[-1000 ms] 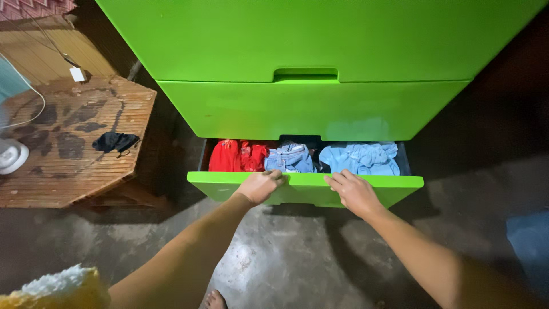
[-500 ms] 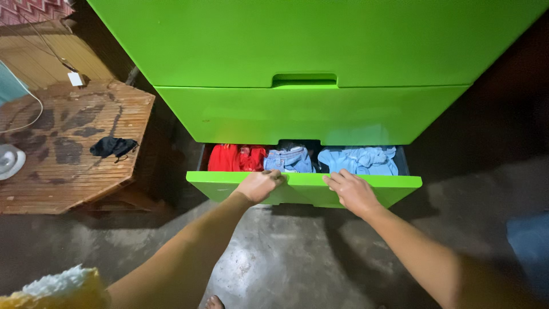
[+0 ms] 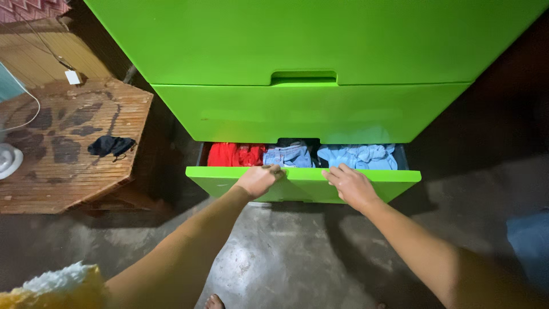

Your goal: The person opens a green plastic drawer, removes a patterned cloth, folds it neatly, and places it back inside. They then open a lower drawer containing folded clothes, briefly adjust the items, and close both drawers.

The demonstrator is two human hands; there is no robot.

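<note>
- Head view: the left hand (image 3: 258,180) and the right hand (image 3: 351,186) both press, fingers curled, on the front edge of the bottom drawer (image 3: 303,182) of the green chest (image 3: 309,63).
- The drawer runs left to right, partly open, directly ahead of both hands; each is equally near.
- Inside lie red clothes (image 3: 235,154) and blue clothes (image 3: 357,156).

dresser (image 3: 309,40) top cut off, drawer (image 3: 303,182) depths hidden

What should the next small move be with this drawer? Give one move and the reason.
Probably a steady, even push inward with both hands. The left hand and right hand both rest on the front panel of the bottom green drawer, which is only partly out. Red clothes and light blue clothes lie low inside, so nothing seems likely to snag.
</note>
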